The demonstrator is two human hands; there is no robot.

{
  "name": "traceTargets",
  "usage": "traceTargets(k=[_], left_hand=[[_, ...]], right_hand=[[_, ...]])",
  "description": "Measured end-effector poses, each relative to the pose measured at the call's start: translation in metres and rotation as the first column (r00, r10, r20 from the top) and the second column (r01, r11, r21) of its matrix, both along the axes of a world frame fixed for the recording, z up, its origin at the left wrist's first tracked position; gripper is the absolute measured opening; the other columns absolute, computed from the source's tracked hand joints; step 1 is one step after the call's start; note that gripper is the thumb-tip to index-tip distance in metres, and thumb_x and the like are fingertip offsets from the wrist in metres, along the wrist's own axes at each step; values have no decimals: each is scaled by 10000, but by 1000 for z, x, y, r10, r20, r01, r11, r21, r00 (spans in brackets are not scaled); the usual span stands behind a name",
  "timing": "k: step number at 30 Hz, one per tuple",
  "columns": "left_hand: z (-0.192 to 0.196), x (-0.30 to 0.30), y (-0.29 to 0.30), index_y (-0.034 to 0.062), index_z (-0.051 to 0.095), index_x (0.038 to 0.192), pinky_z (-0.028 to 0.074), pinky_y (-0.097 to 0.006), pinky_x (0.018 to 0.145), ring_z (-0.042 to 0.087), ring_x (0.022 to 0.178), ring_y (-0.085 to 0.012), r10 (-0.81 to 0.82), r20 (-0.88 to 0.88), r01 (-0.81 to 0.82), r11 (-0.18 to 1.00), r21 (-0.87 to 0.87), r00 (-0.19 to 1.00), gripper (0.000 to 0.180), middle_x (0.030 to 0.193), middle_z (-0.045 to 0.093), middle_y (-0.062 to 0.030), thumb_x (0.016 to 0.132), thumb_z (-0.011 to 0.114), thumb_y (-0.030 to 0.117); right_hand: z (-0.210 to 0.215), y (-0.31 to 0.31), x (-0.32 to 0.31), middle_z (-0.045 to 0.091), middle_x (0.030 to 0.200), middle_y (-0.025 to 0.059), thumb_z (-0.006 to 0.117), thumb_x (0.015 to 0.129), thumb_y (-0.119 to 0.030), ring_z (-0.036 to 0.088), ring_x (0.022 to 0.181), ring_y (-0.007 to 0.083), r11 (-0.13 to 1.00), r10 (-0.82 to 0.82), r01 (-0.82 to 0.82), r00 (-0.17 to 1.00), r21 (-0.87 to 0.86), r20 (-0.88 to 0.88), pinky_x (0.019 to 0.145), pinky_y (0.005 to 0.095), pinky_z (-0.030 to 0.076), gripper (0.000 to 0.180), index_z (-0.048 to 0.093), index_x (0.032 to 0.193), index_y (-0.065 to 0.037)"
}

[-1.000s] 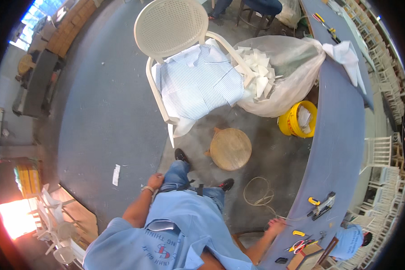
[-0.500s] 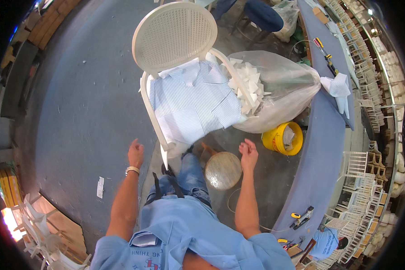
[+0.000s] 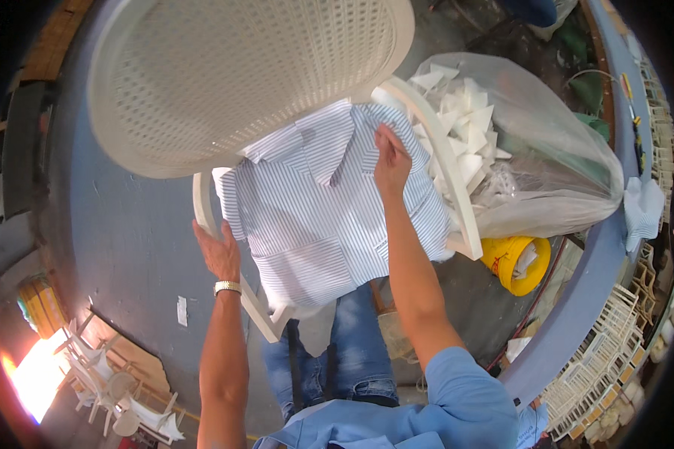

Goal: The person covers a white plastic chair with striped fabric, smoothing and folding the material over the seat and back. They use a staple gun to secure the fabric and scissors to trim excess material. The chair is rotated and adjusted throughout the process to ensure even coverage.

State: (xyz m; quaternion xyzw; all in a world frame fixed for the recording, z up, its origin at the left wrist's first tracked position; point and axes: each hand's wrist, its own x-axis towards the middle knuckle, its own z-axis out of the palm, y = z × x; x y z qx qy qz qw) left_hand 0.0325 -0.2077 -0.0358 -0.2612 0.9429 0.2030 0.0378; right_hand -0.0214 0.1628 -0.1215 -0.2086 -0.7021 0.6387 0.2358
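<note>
- Both hands, empty and apart half a second ago, now reach the chair.
- Left hand (image 3: 219, 253): fingers closed on white chair's (image 3: 240, 97) armrest.
- Right hand (image 3: 391, 161): fingers pinching striped shirt (image 3: 314, 217) on seat.
- Beyond: clear bag (image 3: 547, 150) of white scraps, yellow bucket (image 3: 518, 263).

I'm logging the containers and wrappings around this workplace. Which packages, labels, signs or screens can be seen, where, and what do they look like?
Clear plastic bag: right of the white chair, bulging, translucent, full of white pieces.
Yellow bucket: on the floor below the bag, round, something pale inside.
Paper scrap: on the grey floor, left of the left hand, small white rectangle; possibly a label, too small to tell.
No signs or screens are visible.
</note>
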Motion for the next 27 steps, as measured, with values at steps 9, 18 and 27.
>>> traceTargets(k=[9,18,27], left_hand=[[3,-8,14,80,301,1570,498,-517,990,589,1267,-425,84,89,-70,986,-153,993,744,1495,519,-191,930,632,264],[-2,-4,10,100,300,1568,507,-507,970,600,1245,-416,85,78,-75,989,-126,993,747,1479,525,-185,906,623,223],[-3,-5,10,78,275,1580,513,-525,956,595,1246,-422,65,88,-51,988,-146,994,777,1511,493,-191,897,625,198]], right_hand=[[3,-1,-44,689,1183,134,537,1041,20,688,1082,190,997,-65,61,996,-56,-65,975,293,557,226,676,1216,48],[-6,-3,-29,717,1066,130,555,1014,46,713,1026,215,977,-115,122,992,177,-54,904,289,571,220,689,1188,42],[-20,-7,-42,698,1150,157,555,1036,3,704,1077,233,988,-59,65,997,140,-50,1020,330,554,215,678,1203,62]])
